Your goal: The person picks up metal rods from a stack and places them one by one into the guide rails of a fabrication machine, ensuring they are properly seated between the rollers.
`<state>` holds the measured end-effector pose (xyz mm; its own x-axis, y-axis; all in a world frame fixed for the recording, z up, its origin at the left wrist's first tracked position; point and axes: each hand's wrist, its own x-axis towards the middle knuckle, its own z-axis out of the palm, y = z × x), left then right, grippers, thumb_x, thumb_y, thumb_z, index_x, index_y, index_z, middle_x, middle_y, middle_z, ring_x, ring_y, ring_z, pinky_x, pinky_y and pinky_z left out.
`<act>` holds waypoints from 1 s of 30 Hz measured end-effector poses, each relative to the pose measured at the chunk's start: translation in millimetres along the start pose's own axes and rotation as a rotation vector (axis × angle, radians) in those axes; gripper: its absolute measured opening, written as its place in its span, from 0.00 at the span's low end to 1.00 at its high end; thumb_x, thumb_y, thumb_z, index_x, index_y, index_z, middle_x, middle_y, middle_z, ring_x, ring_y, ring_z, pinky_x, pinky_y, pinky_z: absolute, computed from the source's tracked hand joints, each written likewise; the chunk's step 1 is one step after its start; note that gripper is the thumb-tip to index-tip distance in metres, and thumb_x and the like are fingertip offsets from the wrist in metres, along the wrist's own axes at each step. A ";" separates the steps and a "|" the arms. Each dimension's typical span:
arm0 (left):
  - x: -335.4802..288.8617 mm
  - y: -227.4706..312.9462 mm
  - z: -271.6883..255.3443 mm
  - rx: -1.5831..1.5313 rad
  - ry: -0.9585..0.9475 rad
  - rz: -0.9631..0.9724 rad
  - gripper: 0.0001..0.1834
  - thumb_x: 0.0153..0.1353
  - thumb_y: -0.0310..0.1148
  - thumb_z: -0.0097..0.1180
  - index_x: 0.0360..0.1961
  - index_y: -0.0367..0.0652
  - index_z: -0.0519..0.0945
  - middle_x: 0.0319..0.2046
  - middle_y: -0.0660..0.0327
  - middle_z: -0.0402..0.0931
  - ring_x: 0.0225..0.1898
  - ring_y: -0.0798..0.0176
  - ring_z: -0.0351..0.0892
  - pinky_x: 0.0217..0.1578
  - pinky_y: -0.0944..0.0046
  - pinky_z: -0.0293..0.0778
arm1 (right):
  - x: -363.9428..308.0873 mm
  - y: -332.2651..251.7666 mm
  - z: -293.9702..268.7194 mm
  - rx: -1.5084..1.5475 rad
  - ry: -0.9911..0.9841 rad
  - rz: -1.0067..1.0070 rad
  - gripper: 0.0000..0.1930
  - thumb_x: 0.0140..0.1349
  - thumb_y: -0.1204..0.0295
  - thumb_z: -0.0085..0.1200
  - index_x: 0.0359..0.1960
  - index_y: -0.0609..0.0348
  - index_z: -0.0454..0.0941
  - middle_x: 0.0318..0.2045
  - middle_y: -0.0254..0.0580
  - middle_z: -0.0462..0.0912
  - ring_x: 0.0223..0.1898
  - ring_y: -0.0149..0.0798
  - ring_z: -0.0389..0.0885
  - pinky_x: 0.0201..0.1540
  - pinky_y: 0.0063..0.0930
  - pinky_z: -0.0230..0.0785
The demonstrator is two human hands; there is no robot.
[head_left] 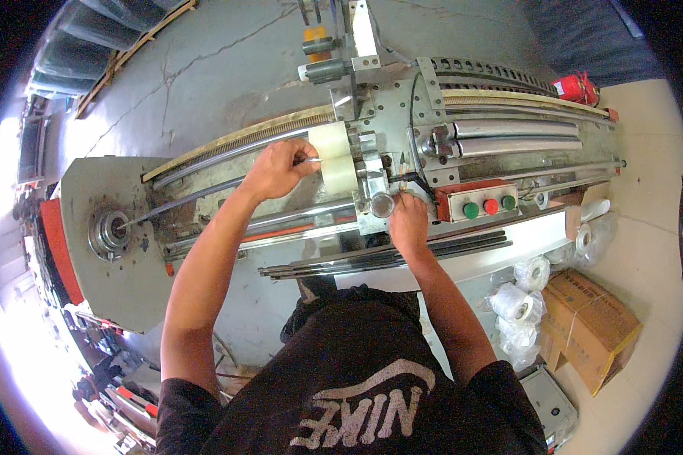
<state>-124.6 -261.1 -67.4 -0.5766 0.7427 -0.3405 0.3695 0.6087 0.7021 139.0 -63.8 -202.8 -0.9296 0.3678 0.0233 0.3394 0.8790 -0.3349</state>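
My left hand (275, 168) is closed in a pinch around the end of a long thin metal rod (197, 196). The rod slants from the round chuck (110, 233) on the machine's left end up to two pale cream rollers (340, 174) mounted on the carriage (379, 133). My fingertips are right against the rollers' left side. On the carriage's near side, my right hand (409, 222) has its fingers curled beside a round metal knob (382, 205). What those fingers grip is hidden from this view.
A control box (478, 202) with green and red buttons sits right of my right hand. Several dark rods (387, 258) lie along the machine's near side. Plastic-wrapped rolls (517, 303) and a cardboard box (590, 326) stand at the right. A red object (577, 89) is at the far right.
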 end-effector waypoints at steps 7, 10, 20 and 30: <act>-3.4 -6.9 0.5 0.005 0.024 0.094 0.12 0.64 0.36 0.67 0.41 0.38 0.83 0.29 0.56 0.81 0.32 0.58 0.79 0.37 0.56 0.75 | -39.8 -38.9 -54.3 0.250 -0.313 -0.094 0.17 0.62 0.71 0.62 0.51 0.62 0.81 0.55 0.50 0.82 0.58 0.53 0.80 0.64 0.46 0.69; -3.9 -9.4 3.1 -0.015 0.035 0.113 0.12 0.64 0.36 0.67 0.40 0.38 0.83 0.30 0.57 0.81 0.32 0.60 0.78 0.37 0.57 0.74 | -2.4 -96.1 -77.4 0.859 -0.800 0.067 0.22 0.65 0.68 0.65 0.57 0.65 0.79 0.61 0.50 0.80 0.59 0.46 0.82 0.60 0.40 0.75; -55.5 -41.1 -16.3 0.053 0.228 0.201 0.31 0.63 0.44 0.69 0.66 0.50 0.78 0.58 0.47 0.80 0.56 0.44 0.82 0.54 0.52 0.80 | 99.4 -229.4 28.2 2.003 -0.368 0.547 0.15 0.75 0.66 0.59 0.57 0.59 0.78 0.50 0.36 0.84 0.53 0.35 0.82 0.58 0.35 0.76; -211.1 -276.9 -166.0 0.882 0.147 -0.628 0.17 0.66 0.45 0.63 0.47 0.44 0.84 0.45 0.49 0.85 0.49 0.41 0.84 0.49 0.42 0.80 | 117.0 -251.7 -20.8 1.773 -0.167 0.723 0.20 0.73 0.57 0.61 0.40 0.66 0.77 0.41 0.49 0.86 0.45 0.43 0.90 0.46 0.29 0.84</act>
<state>-226.2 -632.7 -86.1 -0.9046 0.2253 -0.3619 0.3378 0.8967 -0.2860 -52.3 -235.7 -96.2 -0.7387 0.3437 -0.5798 0.1968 -0.7127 -0.6733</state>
